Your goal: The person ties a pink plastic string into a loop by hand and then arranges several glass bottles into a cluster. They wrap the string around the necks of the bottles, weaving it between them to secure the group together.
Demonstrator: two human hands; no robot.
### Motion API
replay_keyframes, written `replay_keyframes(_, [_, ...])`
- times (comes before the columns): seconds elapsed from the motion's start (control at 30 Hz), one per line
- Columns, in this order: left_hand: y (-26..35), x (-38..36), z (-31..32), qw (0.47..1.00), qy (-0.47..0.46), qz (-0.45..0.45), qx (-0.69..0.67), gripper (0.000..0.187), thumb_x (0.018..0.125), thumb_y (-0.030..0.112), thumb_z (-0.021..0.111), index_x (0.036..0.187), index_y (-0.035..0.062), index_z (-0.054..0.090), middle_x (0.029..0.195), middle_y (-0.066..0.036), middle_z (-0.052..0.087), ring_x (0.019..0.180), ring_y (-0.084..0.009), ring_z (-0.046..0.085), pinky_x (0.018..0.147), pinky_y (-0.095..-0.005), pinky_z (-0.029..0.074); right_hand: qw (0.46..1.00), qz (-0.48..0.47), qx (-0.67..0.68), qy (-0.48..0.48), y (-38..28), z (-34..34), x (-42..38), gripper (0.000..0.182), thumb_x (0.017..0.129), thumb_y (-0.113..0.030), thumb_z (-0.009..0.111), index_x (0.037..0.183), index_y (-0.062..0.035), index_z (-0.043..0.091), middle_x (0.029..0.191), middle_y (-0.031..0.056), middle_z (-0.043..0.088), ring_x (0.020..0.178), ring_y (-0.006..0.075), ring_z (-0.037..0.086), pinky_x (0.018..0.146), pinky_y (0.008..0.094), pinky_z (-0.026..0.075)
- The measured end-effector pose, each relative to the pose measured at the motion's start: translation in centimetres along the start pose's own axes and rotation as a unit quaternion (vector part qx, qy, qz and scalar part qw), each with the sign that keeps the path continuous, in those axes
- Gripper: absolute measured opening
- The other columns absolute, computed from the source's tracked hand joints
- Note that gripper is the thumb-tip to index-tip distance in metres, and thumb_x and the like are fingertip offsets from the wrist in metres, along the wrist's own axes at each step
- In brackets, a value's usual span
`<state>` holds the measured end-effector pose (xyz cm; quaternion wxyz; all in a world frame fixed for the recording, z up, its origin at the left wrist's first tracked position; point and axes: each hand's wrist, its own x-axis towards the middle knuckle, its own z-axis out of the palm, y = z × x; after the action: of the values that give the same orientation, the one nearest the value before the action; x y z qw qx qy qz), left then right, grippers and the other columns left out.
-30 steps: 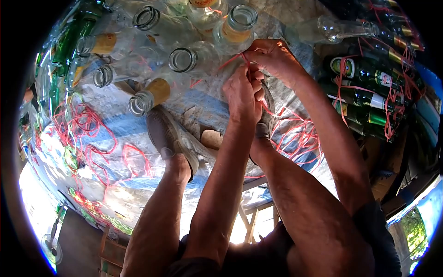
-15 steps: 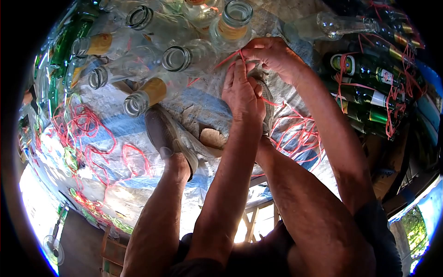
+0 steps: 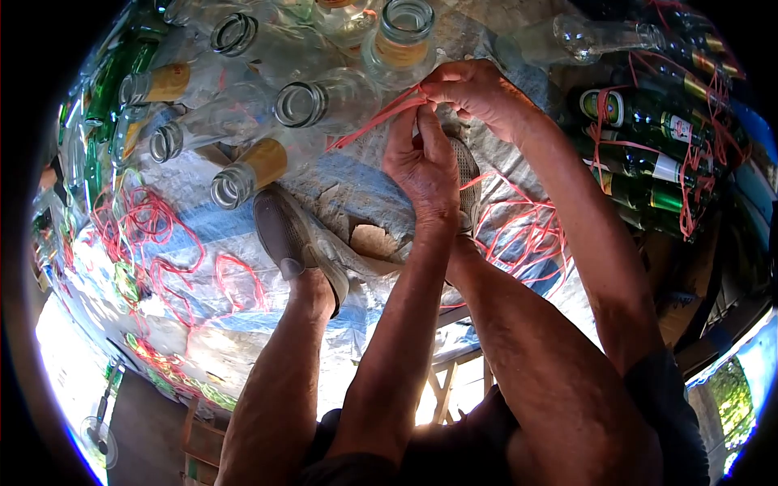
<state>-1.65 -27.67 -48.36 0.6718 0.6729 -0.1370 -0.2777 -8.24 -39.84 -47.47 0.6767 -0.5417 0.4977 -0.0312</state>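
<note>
My right hand [image 3: 478, 95] pinches a red plastic string [image 3: 369, 130] between thumb and fingertips. Just below it, my left hand [image 3: 423, 166] is closed with its fingertips at the same string. From the fingers the strands run down to the left, behind a clear glass bottle [image 3: 344, 101] lying with its mouth toward me. Another clear bottle [image 3: 401, 49] with a yellowish label stands tilted above my hands. More clear bottles, one of them with a yellow label [image 3: 267, 160], lie together on the left. Where the string passes among the bottles is hidden.
Tied green bottles [image 3: 648, 146] lie at the right. Loose red string [image 3: 527, 231] is heaped by my right foot, with another tangle [image 3: 146, 223] at the left. My left shoe [image 3: 279, 227] rests on the blue and grey sheet [image 3: 340, 182], near a broken brown piece [image 3: 373, 241].
The string strands between my fingers and the bottles now show as a wider, straighter band. My left hand has turned and its fingers have shifted at the string. The view has shifted slightly.
</note>
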Motion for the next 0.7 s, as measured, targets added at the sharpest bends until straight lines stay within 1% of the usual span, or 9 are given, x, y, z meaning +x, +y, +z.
replay_keyframes(0.1, [0.9,0.6,-0.8,0.991,-0.031,-0.01,0.129,0.018,0.1,0.01,0.069,0.111,0.0007,0.078,0.079,0.003,0.067,0.071,-0.0025,0.05,0.065,-0.0204,0.042,1.0,0.001,-0.001,0.0,-0.1,0.0,0.0,0.024,0.091,-0.03,0.078,0.104,-0.0099,0.078,0.084,-0.0031,0.068,0.07,0.0043,0.05,0.06,0.0234,0.035])
replay_keyframes(0.2, [0.6,1.2,-1.0,0.989,-0.051,0.014,0.136,0.016,0.098,0.01,0.07,0.11,0.0021,0.079,0.08,0.002,0.068,0.071,-0.0029,0.051,0.064,-0.0215,0.043,1.0,0.004,-0.004,0.005,-0.1,0.1,0.0,0.022,0.091,-0.028,0.078,0.102,-0.0096,0.078,0.082,-0.0038,0.066,0.068,0.0043,0.048,0.06,0.0233,0.036])
replay_keyframes(0.3, [-0.3,2.0,-1.4,0.993,-0.08,0.025,0.08,0.017,0.098,0.011,0.072,0.11,0.0013,0.079,0.084,-0.002,0.072,0.074,-0.0049,0.058,0.066,-0.0217,0.047,1.0,-0.006,-0.003,-0.005,0.3,-0.1,0.1,0.02,0.091,-0.027,0.079,0.101,-0.0092,0.078,0.081,-0.0044,0.064,0.067,0.0043,0.047,0.06,0.0234,0.037])
replay_keyframes(0.4, [-0.2,1.9,-1.7,0.994,-0.088,-0.015,0.059,0.017,0.098,0.011,0.073,0.11,-0.0001,0.078,0.092,-0.006,0.077,0.08,-0.0089,0.067,0.072,-0.0229,0.051,1.0,-0.008,0.004,-0.005,0.3,0.1,0.1,0.02,0.091,-0.027,0.078,0.099,-0.0092,0.078,0.08,-0.0048,0.063,0.067,0.0041,0.047,0.06,0.0234,0.037])
replay_keyframes(0.5, [-0.1,2.1,-1.5,0.996,-0.092,-0.001,0.02,0.017,0.097,0.012,0.072,0.108,0.0003,0.078,0.089,-0.005,0.076,0.076,-0.007,0.063,0.07,-0.024,0.051,1.0,-0.007,0.006,-0.003,0.6,0.1,0.1,0.02,0.091,-0.028,0.079,0.099,-0.0096,0.077,0.08,-0.0053,0.063,0.068,0.0036,0.047,0.06,0.0231,0.036])
replay_keyframes(0.6, [0.4,2.7,-1.9,0.992,-0.116,-0.04,0.014,0.017,0.097,0.009,0.071,0.107,-0.0025,0.077,0.089,-0.006,0.075,0.078,-0.0081,0.064,0.072,-0.0237,0.051,1.0,-0.008,0.016,-0.017,0.7,-0.1,0.1,0.022,0.091,-0.029,0.079,0.101,-0.0099,0.077,0.081,-0.0054,0.064,0.068,0.003,0.048,0.06,0.0223,0.037])
replay_keyframes(0.67, [0.9,2.9,-1.6,0.99,-0.115,-0.075,-0.031,0.017,0.096,0.007,0.071,0.107,-0.0052,0.076,0.089,-0.007,0.076,0.079,-0.0096,0.066,0.073,-0.0246,0.052,1.0,-0.014,0.019,-0.02,1.0,-0.1,0.2,0.024,0.091,-0.031,0.08,0.103,-0.0101,0.077,0.082,-0.0053,0.065,0.069,0.0028,0.049,0.06,0.0217,0.037])
replay_keyframes(0.7, [1.2,3.0,-1.4,0.988,-0.114,-0.092,-0.054,0.017,0.095,0.006,0.071,0.107,-0.0065,0.075,0.09,-0.007,0.076,0.079,-0.0104,0.067,0.074,-0.0251,0.053,0.999,-0.021,0.04,-0.015,1.0,-0.1,0.2,0.022,0.09,-0.027,0.08,0.102,-0.0088,0.078,0.082,-0.0024,0.068,0.068,0.0041,0.053,0.059,0.0222,0.039])
